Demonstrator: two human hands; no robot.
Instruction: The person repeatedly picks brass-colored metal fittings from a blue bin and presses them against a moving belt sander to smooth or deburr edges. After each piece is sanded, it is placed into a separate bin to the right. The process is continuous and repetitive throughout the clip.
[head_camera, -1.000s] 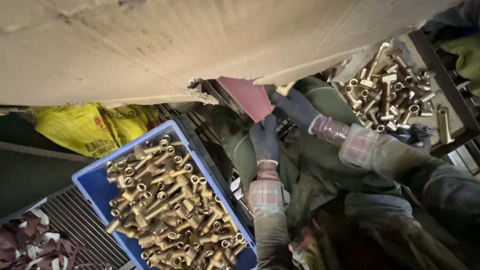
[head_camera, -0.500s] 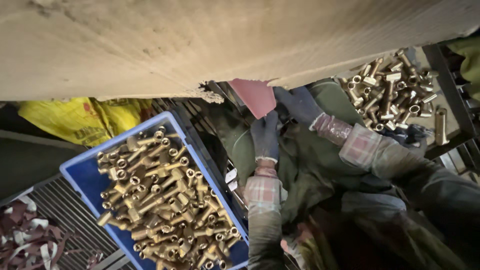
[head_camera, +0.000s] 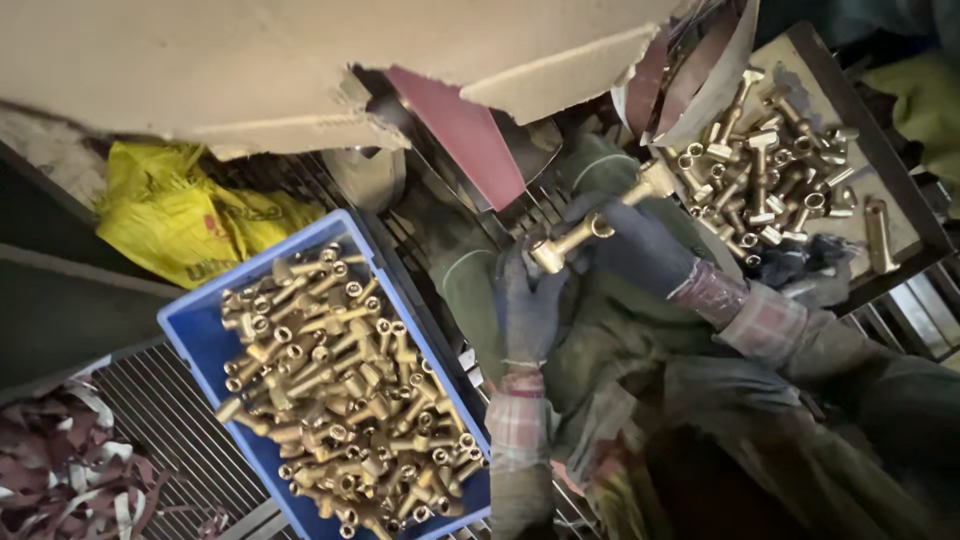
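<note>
Far off to the left of my hands, down at the lower corner, lies a heap of worn dark-red sanding strips (head_camera: 60, 480) on a metal grille. Above it, well away from my hands, a crumpled yellow bag (head_camera: 185, 215) sits under the edge of a large cardboard sheet (head_camera: 250, 70) that spans the top of my view.

Nearer, just left of my left hand, stands a blue plastic crate (head_camera: 195, 330) heaped with brass fittings (head_camera: 340, 400), short tubes and tee pieces lying every which way.

My left hand (head_camera: 528, 305), in a dark glove with a plaid cuff, is closed around the lower end of a brass tee fitting (head_camera: 580, 238). My right hand (head_camera: 640, 245), gloved the same, grips the same fitting just beside it, so both hands are together and clamped on this one piece, which points up and to the right between them. Directly above my hands a reddish sanding belt (head_camera: 465, 135) runs at a slant.

To the right of my right hand, a dark metal tray (head_camera: 905, 215) holds another pile of loose brass parts (head_camera: 765, 165), close to my wrist.
</note>
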